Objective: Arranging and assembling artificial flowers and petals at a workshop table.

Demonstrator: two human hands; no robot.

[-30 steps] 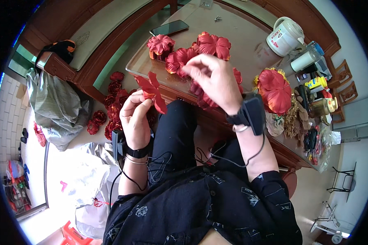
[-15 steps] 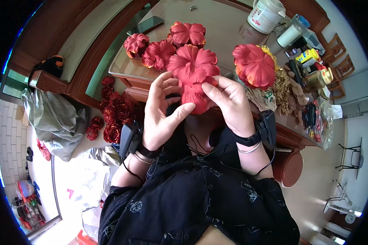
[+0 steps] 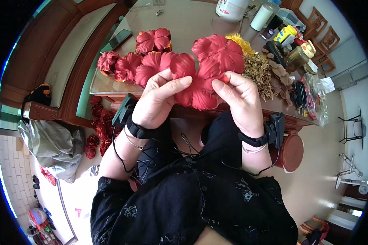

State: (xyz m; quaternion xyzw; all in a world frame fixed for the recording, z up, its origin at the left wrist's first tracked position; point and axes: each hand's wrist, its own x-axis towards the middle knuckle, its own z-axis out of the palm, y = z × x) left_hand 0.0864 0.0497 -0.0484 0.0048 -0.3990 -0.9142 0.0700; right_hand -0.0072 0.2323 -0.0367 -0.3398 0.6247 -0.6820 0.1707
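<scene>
Got my left hand (image 3: 157, 102) and right hand (image 3: 241, 100) both pinched onto a red fabric flower (image 3: 194, 83) above my lap; further out, more red flowers (image 3: 145, 59) sit on the glass table (image 3: 188, 24).

view: head only, left of a side-by-side fisheye pair, worn on the person's head
facing: steeply down over chest and lap
near: left hand (image 3: 157, 102) and right hand (image 3: 239, 100) close, at centre
far: glass-topped table (image 3: 184, 28) toward 12 o'clock, floor at 3 and 8 o'clock
distortion: straight edges bow at rim, black corners
shared: single view shown, no overlap
</scene>
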